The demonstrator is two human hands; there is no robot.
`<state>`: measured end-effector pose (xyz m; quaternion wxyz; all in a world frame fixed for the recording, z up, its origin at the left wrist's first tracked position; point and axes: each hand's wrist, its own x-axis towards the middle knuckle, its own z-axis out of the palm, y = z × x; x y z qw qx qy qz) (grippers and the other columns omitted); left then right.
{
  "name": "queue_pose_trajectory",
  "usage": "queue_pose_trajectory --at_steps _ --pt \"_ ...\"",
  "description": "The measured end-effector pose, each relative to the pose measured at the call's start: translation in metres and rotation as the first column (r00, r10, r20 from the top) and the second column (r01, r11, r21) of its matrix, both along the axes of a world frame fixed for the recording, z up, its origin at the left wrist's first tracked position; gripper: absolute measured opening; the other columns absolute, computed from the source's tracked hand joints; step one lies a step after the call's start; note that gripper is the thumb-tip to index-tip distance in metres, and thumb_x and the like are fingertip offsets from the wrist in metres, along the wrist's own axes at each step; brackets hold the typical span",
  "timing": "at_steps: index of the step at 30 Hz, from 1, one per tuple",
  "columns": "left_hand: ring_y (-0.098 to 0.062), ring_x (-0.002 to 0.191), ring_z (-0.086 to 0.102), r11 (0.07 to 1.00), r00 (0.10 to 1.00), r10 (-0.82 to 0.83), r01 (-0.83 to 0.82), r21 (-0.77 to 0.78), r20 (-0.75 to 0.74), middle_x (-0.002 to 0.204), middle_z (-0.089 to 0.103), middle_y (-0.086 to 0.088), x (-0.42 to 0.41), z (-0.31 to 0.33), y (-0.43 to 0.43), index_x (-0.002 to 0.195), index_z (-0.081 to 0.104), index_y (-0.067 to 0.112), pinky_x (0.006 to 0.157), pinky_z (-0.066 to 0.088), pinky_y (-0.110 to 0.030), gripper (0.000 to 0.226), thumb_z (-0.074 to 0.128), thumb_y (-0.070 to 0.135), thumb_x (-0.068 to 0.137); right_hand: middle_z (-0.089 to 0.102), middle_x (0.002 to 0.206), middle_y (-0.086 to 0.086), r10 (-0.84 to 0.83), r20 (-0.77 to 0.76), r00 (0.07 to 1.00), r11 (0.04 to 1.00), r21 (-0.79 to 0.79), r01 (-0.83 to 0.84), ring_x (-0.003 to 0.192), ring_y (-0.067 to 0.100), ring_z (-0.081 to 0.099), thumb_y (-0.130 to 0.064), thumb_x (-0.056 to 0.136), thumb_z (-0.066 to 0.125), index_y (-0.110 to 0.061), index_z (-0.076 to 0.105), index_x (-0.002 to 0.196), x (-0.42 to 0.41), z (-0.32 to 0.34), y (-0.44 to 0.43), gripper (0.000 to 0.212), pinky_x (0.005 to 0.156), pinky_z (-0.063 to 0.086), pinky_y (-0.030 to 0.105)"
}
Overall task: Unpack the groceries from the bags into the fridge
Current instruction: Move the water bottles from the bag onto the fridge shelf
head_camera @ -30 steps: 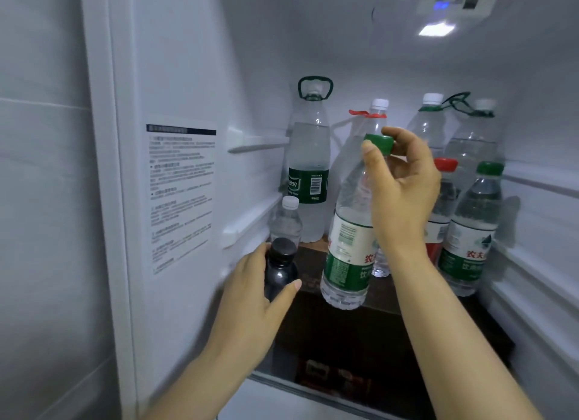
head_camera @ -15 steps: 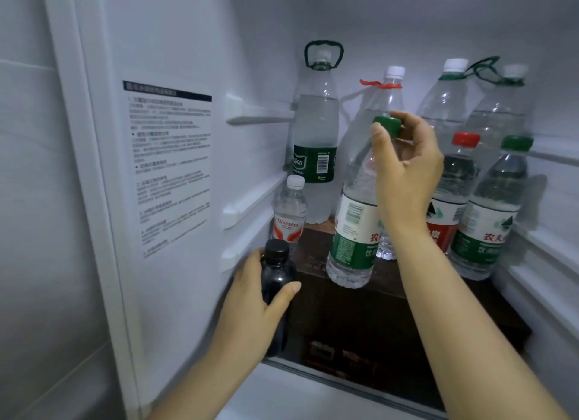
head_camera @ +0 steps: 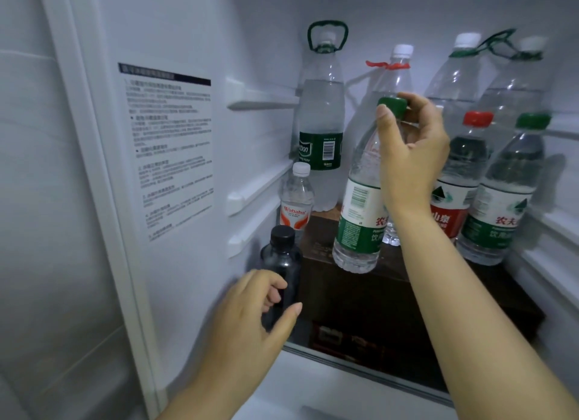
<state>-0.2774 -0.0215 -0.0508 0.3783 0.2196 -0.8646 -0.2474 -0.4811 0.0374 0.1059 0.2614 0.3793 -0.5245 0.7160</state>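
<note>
While the right hand pinches a green-capped water bottle by its neck, tilted above the dark box inside the fridge, the left hand loosely encloses a dark bottle by the left wall.

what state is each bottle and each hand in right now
green-cap bottle: capped, tilted, held at the neck, lifted off the box
right hand: grip closed on the green-cap bottle
dark bottle: capped, upright by the left wall
left hand: fingers loose around the dark bottle, grip unclear
small white-cap bottle: capped, upright
red-cap bottle: capped, standing on the dark box
</note>
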Motion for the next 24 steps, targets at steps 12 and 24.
queue_pose_trajectory --at_steps 12,24 --pt "-0.009 0.071 0.061 0.924 0.990 -0.081 0.118 0.363 -0.116 0.074 0.064 0.004 -0.013 -0.006 0.005 0.088 0.064 0.031 0.064 0.049 -0.014 0.019 0.071 0.014 0.081 0.066 0.109 0.004 0.000 -0.001 1.000 1.000 0.011 0.000 0.096 0.009 0.064 -0.025 0.090 0.066 -0.008 0.062 0.115 -0.003 0.001 0.000 0.031 0.081 0.052 0.017" --pt "-0.004 0.074 0.061 0.905 0.997 0.009 0.022 0.426 -0.071 0.078 0.065 0.006 -0.039 -0.033 -0.015 0.090 0.063 0.027 0.073 0.052 -0.020 0.016 0.074 0.021 0.079 0.066 0.109 0.005 0.021 0.010 1.000 1.000 -0.004 -0.021 0.097 0.009 0.064 -0.023 0.089 0.067 -0.006 0.062 0.114 -0.002 0.002 -0.001 0.031 0.082 0.052 0.018"
